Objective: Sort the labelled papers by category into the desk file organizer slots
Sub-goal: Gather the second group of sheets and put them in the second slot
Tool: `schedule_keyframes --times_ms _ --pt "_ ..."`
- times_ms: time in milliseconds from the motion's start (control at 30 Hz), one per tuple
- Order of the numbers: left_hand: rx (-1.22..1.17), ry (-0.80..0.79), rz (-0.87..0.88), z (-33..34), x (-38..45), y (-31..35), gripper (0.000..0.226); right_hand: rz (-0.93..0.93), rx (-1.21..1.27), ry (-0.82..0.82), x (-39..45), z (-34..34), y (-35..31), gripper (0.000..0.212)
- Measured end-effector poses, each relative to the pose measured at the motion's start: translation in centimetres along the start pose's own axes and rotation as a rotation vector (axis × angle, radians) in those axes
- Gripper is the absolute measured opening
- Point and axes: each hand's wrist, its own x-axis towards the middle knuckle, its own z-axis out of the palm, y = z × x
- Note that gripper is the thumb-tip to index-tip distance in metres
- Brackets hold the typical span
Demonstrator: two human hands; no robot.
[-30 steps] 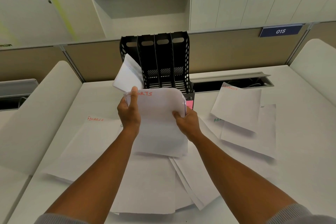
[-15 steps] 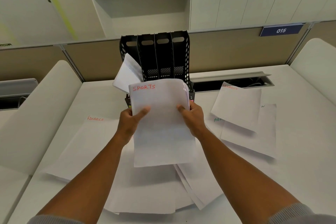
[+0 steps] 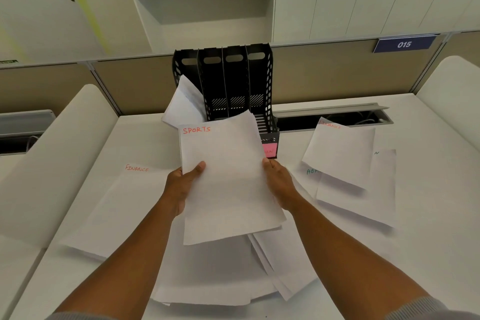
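I hold a small stack of white papers labelled SPORTS in red (image 3: 226, 176) above the desk, just in front of the black file organizer (image 3: 235, 80). My left hand (image 3: 181, 184) grips the stack's left edge, and my right hand (image 3: 279, 182) grips its right edge. The organizer has several upright slots; white sheets (image 3: 181, 104) lean out of the leftmost one. A pink label (image 3: 268, 149) sits on its front right. The stack hides the organizer's lower front.
Loose sheets lie on the white desk (image 3: 428, 202): one marked FINANCE (image 3: 124, 202) at left, a FINANCE sheet (image 3: 340, 153) over ADMIN sheets (image 3: 363, 202) at right, more papers (image 3: 220, 273) under my arms. An open cable tray (image 3: 332, 117) runs behind.
The SPORTS stack has been straightened and raised toward the organizer, its label now uncovered. Both hands slid down from the stack's top corners to its side edges.
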Motion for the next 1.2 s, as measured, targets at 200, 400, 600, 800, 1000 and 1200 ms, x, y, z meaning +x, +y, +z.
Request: schedule_keyframes --times_ms 200,400,600,800,1000,1200 --pt "0.028 -0.017 -0.052 0.7 -0.1 -0.9 0.036 0.03 -0.101 -0.076 -0.4 0.8 -0.2 0.054" --pt "0.029 -0.011 -0.045 0.5 0.1 -0.8 0.049 0.078 -0.089 -0.105 -0.5 0.3 -0.2 0.048" --pt "-0.052 0.07 0.158 1.8 -0.7 0.3 0.041 -0.079 0.029 -0.107 -0.3 0.7 -1.6 0.026" --pt "0.029 0.025 0.451 3.7 -1.7 2.1 0.028 -0.267 -0.091 0.007 0.2 2.8 -3.0 0.02" --pt "0.112 0.038 0.403 3.5 -1.6 0.7 0.044 -0.234 -0.11 -0.003 0.1 2.8 -2.0 0.035" --pt "0.218 0.023 0.3 2.3 -1.5 -1.8 0.056 -0.105 -0.098 -0.025 -0.1 2.4 0.1 0.04"
